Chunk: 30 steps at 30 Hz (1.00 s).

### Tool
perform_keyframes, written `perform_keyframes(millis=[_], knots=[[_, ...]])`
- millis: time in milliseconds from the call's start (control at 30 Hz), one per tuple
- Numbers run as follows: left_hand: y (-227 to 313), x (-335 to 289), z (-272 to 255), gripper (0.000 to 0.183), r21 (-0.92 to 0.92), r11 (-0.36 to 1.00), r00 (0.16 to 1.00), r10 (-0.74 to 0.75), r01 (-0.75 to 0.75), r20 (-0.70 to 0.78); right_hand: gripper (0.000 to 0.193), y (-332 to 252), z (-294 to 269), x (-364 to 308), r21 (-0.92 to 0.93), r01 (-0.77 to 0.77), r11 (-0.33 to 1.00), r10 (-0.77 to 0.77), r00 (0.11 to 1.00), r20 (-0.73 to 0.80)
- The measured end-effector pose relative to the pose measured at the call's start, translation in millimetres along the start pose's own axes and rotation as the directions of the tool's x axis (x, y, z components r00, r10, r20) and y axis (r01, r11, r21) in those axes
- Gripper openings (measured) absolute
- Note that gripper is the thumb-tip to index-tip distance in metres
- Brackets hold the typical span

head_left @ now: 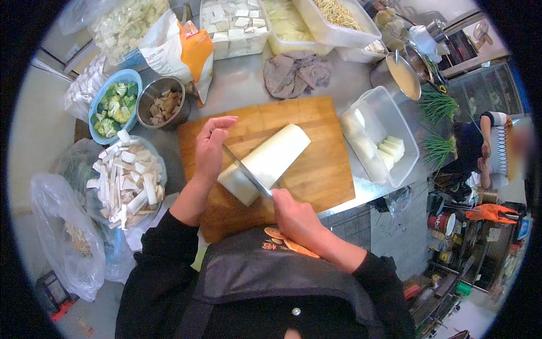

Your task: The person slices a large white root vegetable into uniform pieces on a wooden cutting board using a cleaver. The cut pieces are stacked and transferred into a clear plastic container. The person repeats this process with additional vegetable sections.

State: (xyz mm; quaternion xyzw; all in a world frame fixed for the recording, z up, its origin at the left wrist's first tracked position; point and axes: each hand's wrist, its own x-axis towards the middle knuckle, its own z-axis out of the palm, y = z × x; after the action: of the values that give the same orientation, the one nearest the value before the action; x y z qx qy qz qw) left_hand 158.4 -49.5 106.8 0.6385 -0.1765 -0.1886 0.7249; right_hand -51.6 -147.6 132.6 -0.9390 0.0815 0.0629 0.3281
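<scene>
Pale vegetable block (276,158), head view: laid aslant on a wooden cutting board (324,169), crossed near its lower-left end by a knife (248,174). Handle grasped in the clenched right hand (298,216). Left hand (211,148) held beside the blade's far end, fingers extended; contact cannot be told. White slices (391,148) kept in a clear tub (409,161), right of the board.

The right hand (296,216) grips a knife (250,175) across a white vegetable (276,159) on the board (322,135); the left hand (211,150), fingers straight, meets the blade's far end. Right, a tub (405,167) holds white pieces (390,150); left, broccoli (119,106) sits beyond pale strips (131,181).
</scene>
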Motion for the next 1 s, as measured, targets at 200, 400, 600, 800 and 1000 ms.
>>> perform_keyframes(millis=[200, 400, 600, 800, 1000], knots=[[28, 4, 8, 0.025, 0.004, 1.0, 1.0, -0.008, 0.008, 0.016, 0.036, -5, -22, -5, 0.062, 0.003, 0.998, -0.001, 1.0, -0.022], [29, 14, 33, 0.024, -0.034, 0.999, 0.996, -0.028, 0.031, 0.089, 0.038, 7, -43, -13, 0.084, -0.074, 0.994, 0.077, 0.997, -0.031], [16, 24, 42, 0.023, -0.032, 0.999, 0.992, -0.034, 0.038, 0.122, 0.037, 16, -45, -10, -0.046, 0.023, 0.999, -0.029, 0.991, -0.134], [7, 25, 42, 0.024, -0.047, 0.997, 0.993, -0.052, 0.057, 0.104, 0.039, 20, -45, -6, -0.017, -0.029, 0.999, 0.028, 0.999, -0.038], [-11, 26, 32, 0.025, -0.01, 0.996, 0.989, -0.092, 0.094, 0.117, 0.035, 15, -42, 3, -0.133, -0.047, 0.99, 0.047, 0.999, -0.001]])
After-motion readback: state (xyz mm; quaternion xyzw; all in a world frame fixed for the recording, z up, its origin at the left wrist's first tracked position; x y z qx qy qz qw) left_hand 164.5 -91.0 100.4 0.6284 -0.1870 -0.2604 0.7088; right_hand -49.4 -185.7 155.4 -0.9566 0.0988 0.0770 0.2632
